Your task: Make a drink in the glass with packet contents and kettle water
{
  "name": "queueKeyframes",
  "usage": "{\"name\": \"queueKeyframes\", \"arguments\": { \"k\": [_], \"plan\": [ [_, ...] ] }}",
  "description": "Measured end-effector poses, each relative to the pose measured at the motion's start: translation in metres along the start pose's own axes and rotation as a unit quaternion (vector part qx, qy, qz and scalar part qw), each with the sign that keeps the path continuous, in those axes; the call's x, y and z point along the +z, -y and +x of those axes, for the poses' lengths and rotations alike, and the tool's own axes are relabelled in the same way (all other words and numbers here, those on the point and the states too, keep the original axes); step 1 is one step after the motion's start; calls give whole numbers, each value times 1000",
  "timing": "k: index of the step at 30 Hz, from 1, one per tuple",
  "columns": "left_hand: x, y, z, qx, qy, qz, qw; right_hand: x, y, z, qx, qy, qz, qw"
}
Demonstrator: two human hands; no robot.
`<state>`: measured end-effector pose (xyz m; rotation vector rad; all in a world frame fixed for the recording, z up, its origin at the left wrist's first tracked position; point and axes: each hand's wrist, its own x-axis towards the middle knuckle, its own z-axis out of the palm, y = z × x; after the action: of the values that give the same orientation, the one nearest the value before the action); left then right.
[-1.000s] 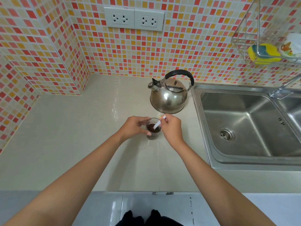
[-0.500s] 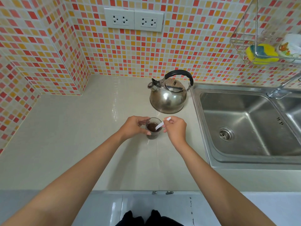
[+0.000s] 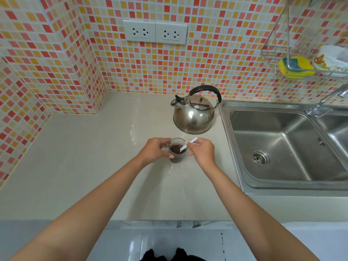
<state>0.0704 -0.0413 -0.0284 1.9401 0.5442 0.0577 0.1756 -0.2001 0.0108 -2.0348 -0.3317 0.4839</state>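
A small clear glass [image 3: 177, 157] holding a dark brown drink stands on the beige counter [image 3: 94, 166]. My left hand [image 3: 154, 150] grips the glass from the left side. My right hand [image 3: 202, 152] pinches a thin white stick [image 3: 188, 144] whose lower end dips into the drink; it leans up to the right. A steel kettle [image 3: 194, 115] with a black handle sits just behind the glass, its spout pointing left. No packet is in view.
A steel sink [image 3: 282, 147] lies to the right, with a tap [image 3: 327, 102] at its back. A wire rack [image 3: 301, 61] on the tiled wall holds a yellow sponge. Two wall sockets [image 3: 155, 32] sit above the kettle.
The white stick has shifted inside the glass, tilting further to the right as my right hand moved slightly right. My left hand and the glass stayed in place.
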Motion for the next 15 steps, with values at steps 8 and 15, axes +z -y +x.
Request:
{"name": "queueKeyframes", "arguments": {
  "k": [8, 15],
  "plan": [
    [1, -5, -10, -7, -11, -4, 1000, 0, -1, -7, 23, 1, -11, 1000],
    [-5, -11, -23, -43, -3, 35, 998, -5, -6, -9, 39, 25, -35, 998]
  ]
}}
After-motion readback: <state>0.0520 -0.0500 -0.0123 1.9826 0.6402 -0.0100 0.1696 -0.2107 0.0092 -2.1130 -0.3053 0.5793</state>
